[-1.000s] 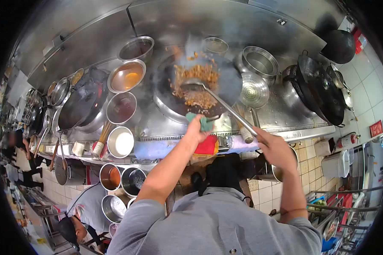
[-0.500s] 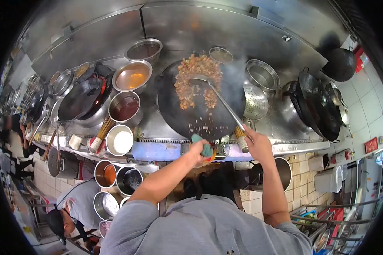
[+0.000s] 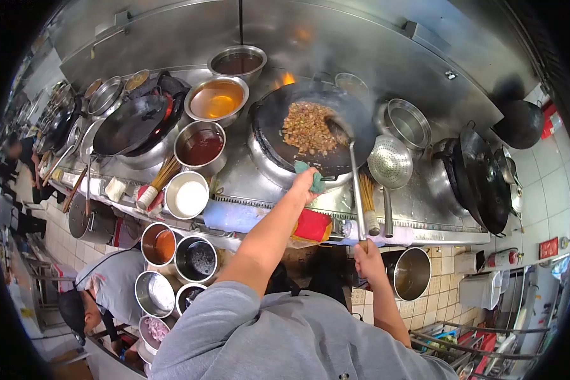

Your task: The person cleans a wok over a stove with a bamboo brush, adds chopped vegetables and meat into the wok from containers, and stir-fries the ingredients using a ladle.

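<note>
My left hand (image 3: 304,185) is closed on a green cloth (image 3: 317,183) at the near rim of the big black wok (image 3: 269,123), gripping the wok through it. Diced, browned food (image 3: 309,130) lies heaped in the wok. My right hand (image 3: 369,261) is wrapped round the end of a long-handled ladle (image 3: 356,196). The ladle's bowl rests in the wok at the right edge of the food, partly blurred. The wok is tilted on its burner, and flame (image 3: 287,79) shows behind its far left rim.
Left of the wok stand a bowl of amber liquid (image 3: 216,100), a pot of dark red sauce (image 3: 199,145) and a white-filled pot (image 3: 189,196). A perforated strainer (image 3: 390,162) and a bamboo brush (image 3: 368,206) lie to the right. Another person (image 3: 111,285) bends at lower left.
The food has dropped from a tossed, spread-out arc into a compact heap in the wok. The ladle and my right hand have come back toward my body. Flame now shows behind the wok.
</note>
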A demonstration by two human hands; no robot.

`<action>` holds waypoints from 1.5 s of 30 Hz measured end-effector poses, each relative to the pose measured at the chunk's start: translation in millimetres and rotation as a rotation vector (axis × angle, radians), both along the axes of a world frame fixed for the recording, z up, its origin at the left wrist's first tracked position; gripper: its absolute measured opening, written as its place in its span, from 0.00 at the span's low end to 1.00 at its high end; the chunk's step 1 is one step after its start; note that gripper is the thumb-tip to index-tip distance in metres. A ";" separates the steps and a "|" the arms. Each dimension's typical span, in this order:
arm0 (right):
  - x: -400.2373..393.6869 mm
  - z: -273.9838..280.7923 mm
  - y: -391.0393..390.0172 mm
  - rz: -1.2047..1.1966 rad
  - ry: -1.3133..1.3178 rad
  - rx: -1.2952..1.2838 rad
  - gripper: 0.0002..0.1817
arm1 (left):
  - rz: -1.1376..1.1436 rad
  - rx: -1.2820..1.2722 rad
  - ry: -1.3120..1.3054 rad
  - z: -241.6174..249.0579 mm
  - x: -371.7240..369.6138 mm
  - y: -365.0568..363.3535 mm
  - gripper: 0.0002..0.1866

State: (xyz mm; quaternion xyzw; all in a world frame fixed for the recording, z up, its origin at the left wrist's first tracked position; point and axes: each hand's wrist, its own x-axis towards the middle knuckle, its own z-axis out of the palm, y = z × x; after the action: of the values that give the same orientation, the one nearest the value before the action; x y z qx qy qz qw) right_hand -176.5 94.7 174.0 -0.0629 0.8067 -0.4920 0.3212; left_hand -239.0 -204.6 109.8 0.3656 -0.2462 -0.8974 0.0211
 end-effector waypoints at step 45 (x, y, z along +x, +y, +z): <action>-33.1 92.2 23.6 0.343 0.733 0.311 0.31 | -0.004 0.078 -0.021 -27.9 -19.7 -18.1 0.09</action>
State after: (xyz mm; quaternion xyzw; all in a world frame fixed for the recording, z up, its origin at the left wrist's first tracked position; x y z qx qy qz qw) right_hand -209.6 118.3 266.2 -0.3173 0.9099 -0.2493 0.0960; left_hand -258.7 -222.7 81.9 0.3752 -0.2119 -0.9024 0.0021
